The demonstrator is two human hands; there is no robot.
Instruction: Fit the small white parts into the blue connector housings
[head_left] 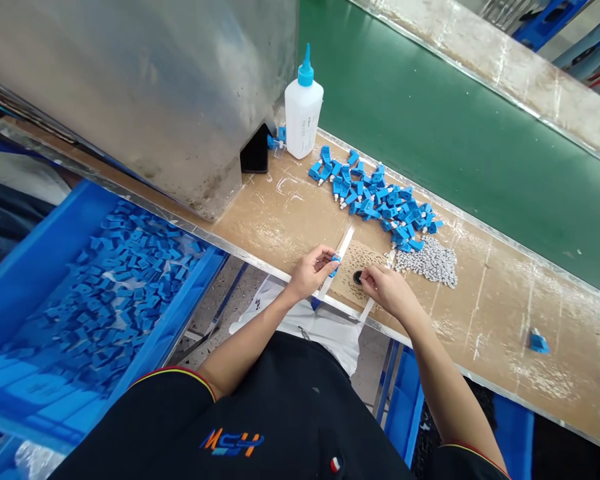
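scuffed brown fibreboard bench (480, 320) with a thin metal edge carries the work. nearest, the left hand (311, 270) has its grip pinched shut on a small blue plastic connector (335, 259), just beside a pale flat strip (337, 262). the right hand (387, 289) rests fingertips at a small black ring (357, 277); whether its grip holds anything cannot be told. beyond lie a heap of tiny grey pellets (430, 260) and a jumbled pile of blocky blue connectors (380, 200). farthest stands a white squeeze bottle with blue nozzle (303, 107). left, a blue plastic crate (90, 293) brims with blue parts.
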